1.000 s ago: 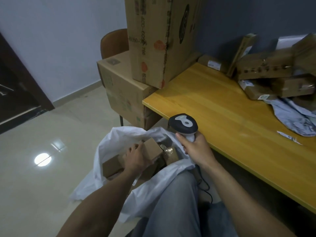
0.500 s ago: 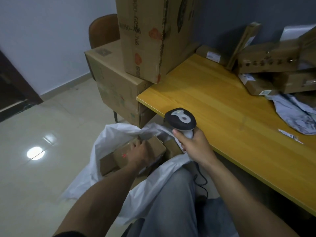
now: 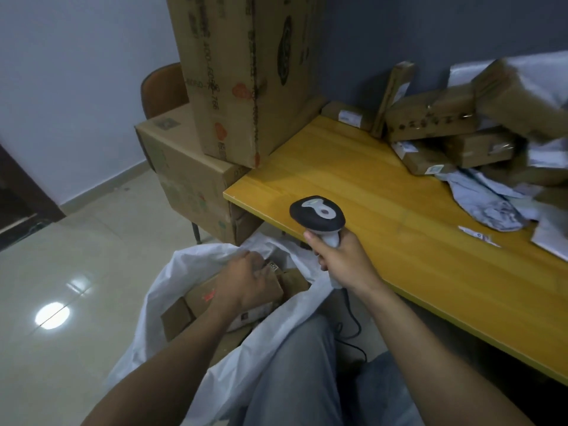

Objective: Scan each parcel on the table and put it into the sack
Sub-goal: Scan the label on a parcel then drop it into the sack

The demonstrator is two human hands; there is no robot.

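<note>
Upper left, pale wall (image 3: 76, 87); upper right, dark grey wall (image 3: 430, 32). Lower left, glossy tiled floor (image 3: 92, 256) with round glare (image 3: 51, 315). Left of centre, brown chair (image 3: 163, 87); right, yellow worktop (image 3: 384, 210).

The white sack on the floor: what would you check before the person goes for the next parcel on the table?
1. Parcel inside the sack: ok, it lies among other boxes.
2. Left hand free of that parcel: cannot tell, it rests on top, grip unclear.
3. Scanner held in the right hand: ok, gripped by its handle.
4. Sack mouth open: ok.
5. Parcels waiting: ok, a pile sits at the table's far end.
</note>
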